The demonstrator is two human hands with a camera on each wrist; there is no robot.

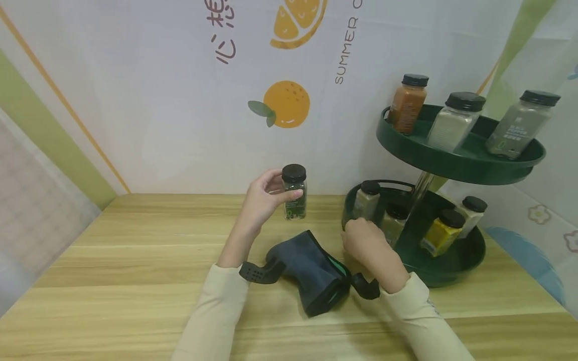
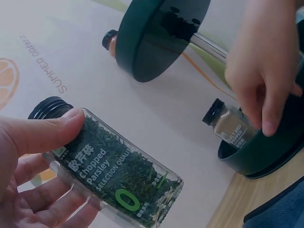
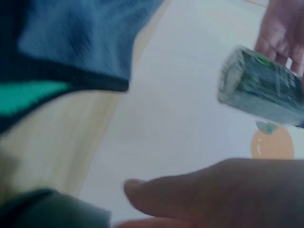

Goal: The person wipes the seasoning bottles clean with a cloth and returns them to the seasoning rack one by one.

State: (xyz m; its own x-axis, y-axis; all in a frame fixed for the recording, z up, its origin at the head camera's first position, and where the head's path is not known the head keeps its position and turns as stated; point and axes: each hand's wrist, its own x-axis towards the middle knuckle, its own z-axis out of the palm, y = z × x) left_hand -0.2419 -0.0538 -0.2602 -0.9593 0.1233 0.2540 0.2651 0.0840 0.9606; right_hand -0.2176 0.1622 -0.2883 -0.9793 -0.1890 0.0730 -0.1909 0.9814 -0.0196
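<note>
My left hand [image 1: 262, 200] holds a glass spice jar of chopped parsley [image 2: 118, 166], black-capped and raised above the table. Its thumb lies across the front, with the fingers behind. My right hand [image 1: 368, 245] hovers by the left rim of the lower tray [image 1: 460, 271] of a dark green two-tier rack. Its fingers [image 2: 268, 118] point down near that rim, and no held thing shows. Just inside the rim, near those fingers, stands a jar of beige powder [image 2: 232, 128]. A dark blue cloth item [image 1: 307, 271] with black edging and green inside lies between my forearms.
On the upper tray [image 1: 460, 163] stand an orange-red spice jar [image 1: 408, 105], a pale one [image 1: 453, 123] and a black pepper jar [image 1: 519, 128]. The lower tray holds several jars, including a yellow-labelled one [image 1: 440, 233]. A printed cloth wall [image 1: 180, 125] rises behind the wooden table [image 1: 135, 276].
</note>
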